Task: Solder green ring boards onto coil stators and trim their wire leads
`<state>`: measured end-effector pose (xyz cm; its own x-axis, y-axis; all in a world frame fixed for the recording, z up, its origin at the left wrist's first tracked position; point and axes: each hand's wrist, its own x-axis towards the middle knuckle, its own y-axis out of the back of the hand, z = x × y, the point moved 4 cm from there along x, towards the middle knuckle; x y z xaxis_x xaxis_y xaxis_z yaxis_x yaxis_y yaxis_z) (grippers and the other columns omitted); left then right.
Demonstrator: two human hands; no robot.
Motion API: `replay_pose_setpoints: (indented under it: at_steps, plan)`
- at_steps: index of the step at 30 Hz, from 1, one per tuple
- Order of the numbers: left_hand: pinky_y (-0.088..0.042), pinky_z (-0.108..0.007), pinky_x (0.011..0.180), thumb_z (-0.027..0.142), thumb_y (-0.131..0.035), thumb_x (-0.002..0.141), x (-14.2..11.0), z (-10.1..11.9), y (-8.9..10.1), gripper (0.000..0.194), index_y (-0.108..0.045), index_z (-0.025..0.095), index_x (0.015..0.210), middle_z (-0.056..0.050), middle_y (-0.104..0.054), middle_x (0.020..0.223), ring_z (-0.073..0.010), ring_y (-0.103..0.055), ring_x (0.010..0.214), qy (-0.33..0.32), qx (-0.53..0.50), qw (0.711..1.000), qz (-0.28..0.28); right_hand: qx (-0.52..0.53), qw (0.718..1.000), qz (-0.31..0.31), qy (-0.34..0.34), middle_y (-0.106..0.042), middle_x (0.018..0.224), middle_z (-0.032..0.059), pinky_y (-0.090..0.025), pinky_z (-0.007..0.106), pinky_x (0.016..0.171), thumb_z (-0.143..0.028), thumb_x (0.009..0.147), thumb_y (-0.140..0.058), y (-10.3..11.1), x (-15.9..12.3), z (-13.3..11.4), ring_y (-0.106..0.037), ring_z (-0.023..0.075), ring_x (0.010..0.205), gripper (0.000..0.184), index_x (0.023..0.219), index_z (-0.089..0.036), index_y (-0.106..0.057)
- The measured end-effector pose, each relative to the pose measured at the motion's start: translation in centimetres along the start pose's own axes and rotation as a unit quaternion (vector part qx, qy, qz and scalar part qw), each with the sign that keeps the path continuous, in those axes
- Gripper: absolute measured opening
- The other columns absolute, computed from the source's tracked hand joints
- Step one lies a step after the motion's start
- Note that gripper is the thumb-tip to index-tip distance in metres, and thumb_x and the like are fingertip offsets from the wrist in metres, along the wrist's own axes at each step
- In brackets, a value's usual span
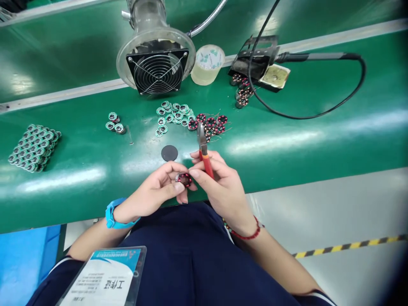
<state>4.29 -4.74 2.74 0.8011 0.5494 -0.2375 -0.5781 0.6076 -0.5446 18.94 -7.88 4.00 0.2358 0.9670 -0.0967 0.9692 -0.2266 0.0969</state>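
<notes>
L hand (156, 187) is clamping a small wound coil (185, 180) betw. thumb and fingers, above the near edge of the green bench (95, 170). R hand (219, 176) is gripping the pliers (204, 146), nose pointing to 12 o'clock, fingertips reaching the coil's 2 o'clock side; can't tell if they're touching. Imo, doing this well is needing a steady L pinch, w/ the nose pointing clear of the windings. More coils (211, 122) are sitting at 1 o'clock.

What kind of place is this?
Probably a factory workshop: there's what looks like a soldering iron in a stand, a black fan, and a neat stack of round parts.
</notes>
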Motion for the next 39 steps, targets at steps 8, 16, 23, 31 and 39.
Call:
replay_pose_setpoints:
  at_steps: [8, 16, 23, 31, 39]
  plan:
    - [-0.051, -0.023, 0.072, 0.025, -0.057, 0.095, 0.0, 0.5, 0.2, 0.023, -0.058, 0.020, 0.118, -0.008, -0.068, 0.110, -0.0088, -0.063, 0.075, -0.025, -0.005, 0.999, 0.028, 0.074, 0.993, 0.083, -0.043, -0.065, 0.106, 0.0032, -0.048, 0.042, 0.096, -0.044, 0.081, -0.071, 3.5, 0.5, 2.4, -0.061, 0.0200, 0.101, 0.022, 0.073, -0.023, -0.066]
    - [-0.047, -0.016, 0.067, 0.027, -0.070, 0.086, 0.7, -0.2, 1.1, 0.027, -0.072, 0.019, 0.112, -0.002, -0.061, 0.088, -0.0056, -0.055, 0.072, 0.000, -0.109, 0.984, 0.145, -0.021, 1.000, 0.010, -0.005, -0.067, 0.105, 0.0015, -0.048, 0.040, 0.100, -0.028, 0.082, -0.069, 1.3, -1.1, 1.4, -0.062, 0.0186, 0.106, 0.009, 0.091, -0.028, -0.071]
    - [-0.052, -0.017, 0.067, 0.021, -0.069, 0.084, 0.6, -0.1, 1.0, 0.024, -0.071, 0.018, 0.108, -0.001, -0.062, 0.086, -0.0060, -0.060, 0.070, 0.019, -0.139, 0.981, 0.134, -0.100, 0.993, 0.006, 0.062, -0.064, 0.106, 0.0037, -0.048, 0.041, 0.100, -0.025, 0.081, -0.069, -0.4, -0.6, 0.2, -0.060, 0.0199, 0.109, 0.013, 0.093, -0.026, -0.067]
    - [-0.049, -0.016, 0.058, 0.030, -0.073, 0.083, 0.2, -0.2, 1.2, 0.023, -0.068, 0.017, 0.101, 0.000, -0.061, 0.084, -0.0049, -0.057, 0.063, 0.025, -0.114, 0.984, 0.132, -0.146, 0.984, -0.025, 0.098, -0.064, 0.105, 0.0040, -0.050, 0.041, 0.095, -0.023, 0.083, -0.065, -0.7, -0.3, 0.1, -0.062, 0.0201, 0.105, 0.005, 0.087, -0.025, -0.063]
    - [-0.047, -0.018, 0.062, 0.027, -0.070, 0.086, 0.1, -0.1, 1.8, 0.018, -0.065, 0.018, 0.101, 0.000, -0.060, 0.087, -0.0068, -0.054, 0.070, -0.006, 0.059, 0.989, 0.136, -0.148, 0.980, -0.065, 0.114, -0.065, 0.097, 0.0030, -0.051, 0.039, 0.088, -0.017, 0.079, -0.062, -0.1, 0.0, 0.1, -0.063, 0.0195, 0.098, 0.008, 0.075, -0.024, -0.059]
